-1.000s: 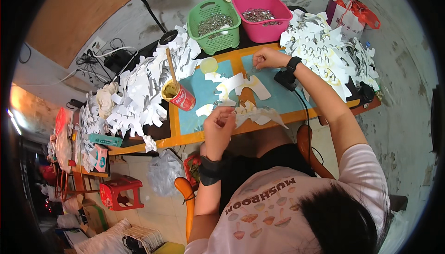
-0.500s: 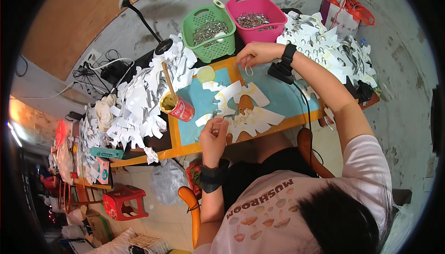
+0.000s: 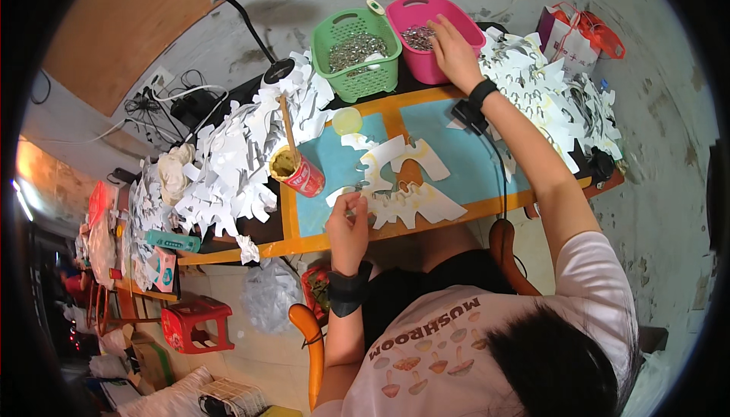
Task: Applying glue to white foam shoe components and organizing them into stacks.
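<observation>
My right hand (image 3: 456, 56) reaches over the pink basket (image 3: 427, 69), fingers stretched out above the small shiny metal pieces (image 3: 417, 38) inside. Nothing shows in that hand. At the table's front edge, my left hand (image 3: 348, 234) has thumb and fingers pinched together beside a large white cutout (image 3: 422, 202) with a toothed edge; whatever lies between them is too small to make out. More white cutouts (image 3: 384, 160) with yellowish smears lie on the blue mat (image 3: 479, 162). Next to the pink basket, a green basket (image 3: 371, 82) holds similar metal pieces.
A red tin (image 3: 307, 180) with a stick (image 3: 288, 124) stands left of the cutouts, near a round yellowish lid (image 3: 347, 121). Heaped white cutouts (image 3: 236, 166) cover the left side; another pile (image 3: 528, 90) lies right. A black cable (image 3: 503, 181) runs from my right wrist.
My right hand has moved up and away from the mat to the pink basket, and its fingers have spread. The small loop that hung by it no longer shows there. My left hand stays put.
</observation>
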The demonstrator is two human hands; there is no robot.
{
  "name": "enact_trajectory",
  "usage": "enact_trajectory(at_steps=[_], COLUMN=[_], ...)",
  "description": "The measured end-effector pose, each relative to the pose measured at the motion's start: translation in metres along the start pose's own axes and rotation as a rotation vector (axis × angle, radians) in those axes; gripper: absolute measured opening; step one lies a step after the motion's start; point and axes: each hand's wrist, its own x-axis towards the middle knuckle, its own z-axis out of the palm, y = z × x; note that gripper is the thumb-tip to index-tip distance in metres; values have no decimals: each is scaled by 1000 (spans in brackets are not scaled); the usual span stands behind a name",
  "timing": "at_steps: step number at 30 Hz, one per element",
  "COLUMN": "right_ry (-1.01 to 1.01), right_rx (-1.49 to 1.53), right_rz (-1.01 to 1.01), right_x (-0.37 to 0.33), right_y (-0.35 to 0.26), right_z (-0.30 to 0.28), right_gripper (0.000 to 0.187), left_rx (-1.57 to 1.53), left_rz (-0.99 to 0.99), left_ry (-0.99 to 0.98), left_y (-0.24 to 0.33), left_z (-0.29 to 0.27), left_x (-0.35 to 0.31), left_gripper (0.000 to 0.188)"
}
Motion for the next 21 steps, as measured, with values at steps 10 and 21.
enact_trajectory(at_steps=[10,21], right_ry=[-1272,-672], right_rx=[702,509], right_rz=[-87,164], right_x=[-69,-76], right_y=[-104,-77], right_z=[-4,-3], right_gripper=[24,19], left_rx=[344,305], left_rz=[76,196], left_ry=[5,110], left_y=[1,-11], left_z=[0,0], left_x=[-7,-12], left_gripper=[22,28])
